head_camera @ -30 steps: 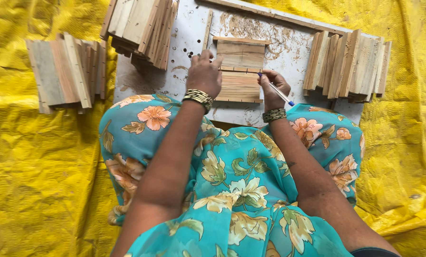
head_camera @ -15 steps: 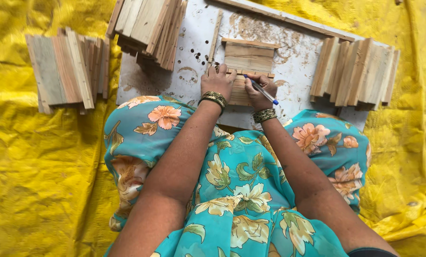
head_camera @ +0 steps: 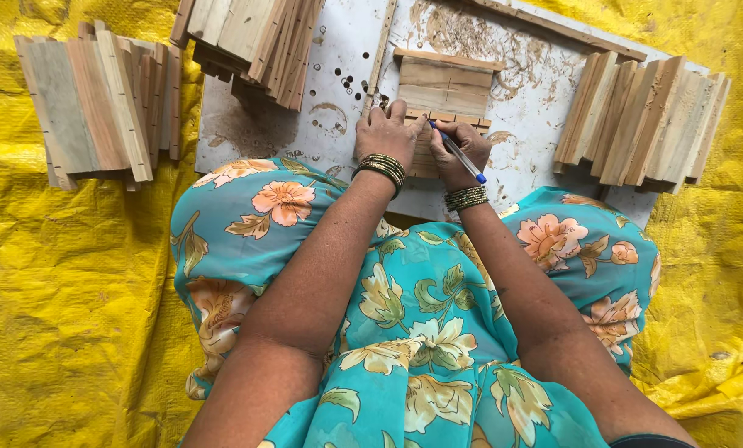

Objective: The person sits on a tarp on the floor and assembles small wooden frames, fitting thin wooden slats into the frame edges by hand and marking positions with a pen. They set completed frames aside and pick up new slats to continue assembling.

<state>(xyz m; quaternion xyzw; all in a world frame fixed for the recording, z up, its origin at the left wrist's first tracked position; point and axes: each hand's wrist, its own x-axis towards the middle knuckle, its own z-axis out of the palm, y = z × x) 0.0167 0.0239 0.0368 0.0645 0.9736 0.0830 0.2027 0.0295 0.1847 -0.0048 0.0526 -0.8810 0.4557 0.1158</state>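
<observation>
Our left hand (head_camera: 386, 133) presses flat, fingers spread, on the wooden slats (head_camera: 425, 149); our right hand (head_camera: 462, 149) is clamped on a blue pen (head_camera: 457, 153) just beside it. Stacks of slats (head_camera: 641, 120) flank the grip, apparently unmarked.

Both my hands meet side by side, well out in front of me.

My left hand (head_camera: 388, 133) lies knuckles up, fingers curled and pressing down; my right hand (head_camera: 461, 149) is closed in a writing grip. Both forearms are bare and reach forward, converging, with bangles at each wrist.
</observation>
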